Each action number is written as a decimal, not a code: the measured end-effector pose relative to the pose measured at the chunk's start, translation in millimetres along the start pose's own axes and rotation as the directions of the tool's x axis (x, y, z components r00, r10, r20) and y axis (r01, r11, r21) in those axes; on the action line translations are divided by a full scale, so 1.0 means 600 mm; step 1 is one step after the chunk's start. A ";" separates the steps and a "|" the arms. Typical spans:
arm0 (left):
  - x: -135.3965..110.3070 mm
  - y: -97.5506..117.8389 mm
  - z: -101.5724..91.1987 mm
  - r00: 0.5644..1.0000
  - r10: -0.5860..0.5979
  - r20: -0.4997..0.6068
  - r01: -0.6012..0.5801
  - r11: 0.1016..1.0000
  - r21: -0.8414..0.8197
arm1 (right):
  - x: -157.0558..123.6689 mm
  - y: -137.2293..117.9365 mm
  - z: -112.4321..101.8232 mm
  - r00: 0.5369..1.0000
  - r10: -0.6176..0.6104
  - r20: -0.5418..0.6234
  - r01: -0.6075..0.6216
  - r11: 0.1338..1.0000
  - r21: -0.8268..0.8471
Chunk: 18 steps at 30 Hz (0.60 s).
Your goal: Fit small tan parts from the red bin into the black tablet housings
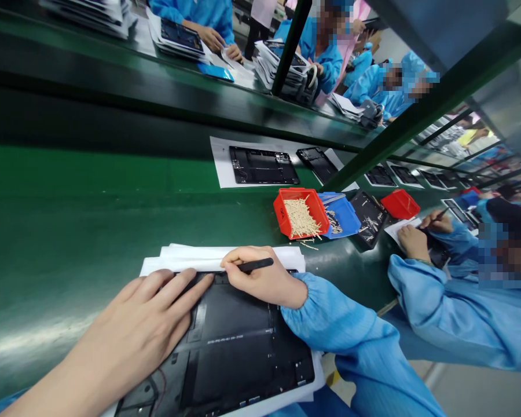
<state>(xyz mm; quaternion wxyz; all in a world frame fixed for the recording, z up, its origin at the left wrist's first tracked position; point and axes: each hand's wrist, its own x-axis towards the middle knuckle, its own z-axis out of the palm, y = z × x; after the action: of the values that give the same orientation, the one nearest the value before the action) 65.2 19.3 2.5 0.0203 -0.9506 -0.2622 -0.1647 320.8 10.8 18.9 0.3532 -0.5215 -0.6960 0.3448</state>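
Note:
A black tablet housing [243, 341] with its inner parts exposed lies on white sheets [173, 253] in front of me. My left hand [151, 313] rests flat on its left side, fingers stretched out towards the far edge. Closed in a pinch, my right hand [260, 278] holds a slim black pen-like tool [256, 264] over that same far edge, close to my left fingertips. The tool's tip is hidden by my fingers, so I cannot tell whether it touches the housing.
Beyond my right hand stand a red bin [301, 214] of small pale strips, a blue bin [341, 214] and a black tray [368, 219]. Other housings [264, 166] lie on paper along the line. A green post [417, 116] slants across. A co-worker's sleeve [443, 307] is at right.

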 end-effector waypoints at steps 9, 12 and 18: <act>0.009 0.003 -0.008 0.999 0.047 -0.004 -0.047 0.998 0.042 | -0.009 0.012 0.008 0.958 -0.285 -0.017 0.282 0.955 -0.091; 0.011 0.007 -0.012 1.000 0.031 -0.006 -0.030 0.998 0.062 | -0.011 0.012 0.004 0.932 -0.361 0.040 0.363 0.922 -0.133; 0.015 0.014 -0.010 0.999 0.036 -0.025 -0.033 0.994 0.105 | -0.011 0.005 -0.008 0.911 -0.382 0.153 0.406 0.895 -0.183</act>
<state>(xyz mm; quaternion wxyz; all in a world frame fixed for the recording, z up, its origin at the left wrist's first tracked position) 75.0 15.8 11.8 0.0765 -0.9503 -0.2539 -0.1632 327.6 5.6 18.3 0.3184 -0.3835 -0.8388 0.2192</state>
